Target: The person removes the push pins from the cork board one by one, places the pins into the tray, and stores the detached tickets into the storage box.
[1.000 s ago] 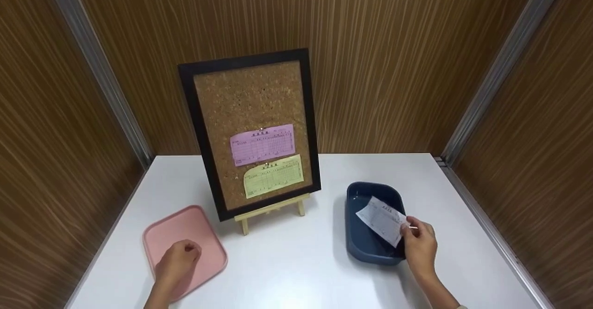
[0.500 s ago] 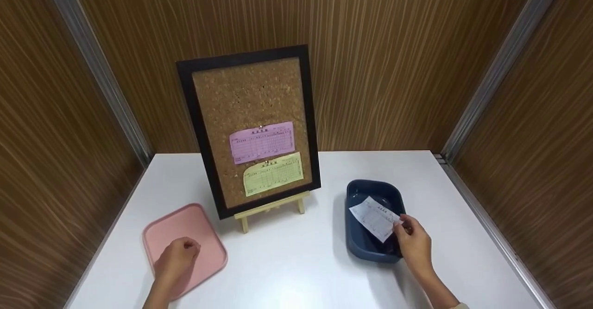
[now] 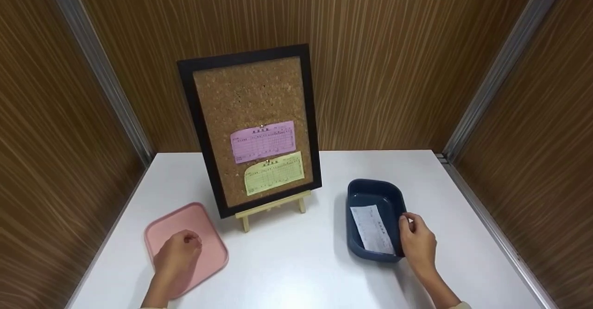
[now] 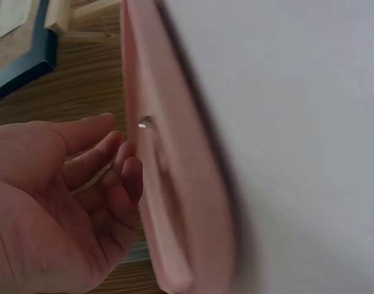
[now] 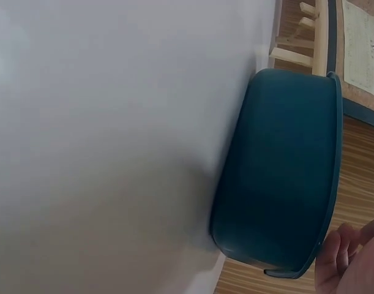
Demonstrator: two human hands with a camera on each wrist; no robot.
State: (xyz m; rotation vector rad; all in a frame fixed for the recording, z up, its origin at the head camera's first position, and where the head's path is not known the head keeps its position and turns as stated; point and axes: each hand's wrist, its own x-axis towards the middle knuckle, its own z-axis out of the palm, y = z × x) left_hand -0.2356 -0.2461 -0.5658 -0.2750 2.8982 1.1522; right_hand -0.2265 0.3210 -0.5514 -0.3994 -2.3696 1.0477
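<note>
My left hand hovers over the pink tray, its fingers loosely curled and holding nothing. In the left wrist view, a small shiny metal piece shows by the tray just past the fingertips. A white printed paper slip lies inside the dark blue bin, slanting across its near left part. My right hand is at the bin's right rim, with bent, relaxed fingers and no paper between them. In the right wrist view, those fingertips are right beside the rim.
A black-framed corkboard leans on a small wooden easel at the back. Pinned to it are a purple slip and a yellow-green slip. Wood-grain walls surround the white table.
The white slip was between my right thumb and fingers; it has been let go and now lies turned in the bin. The left hand stays nearly in place.
</note>
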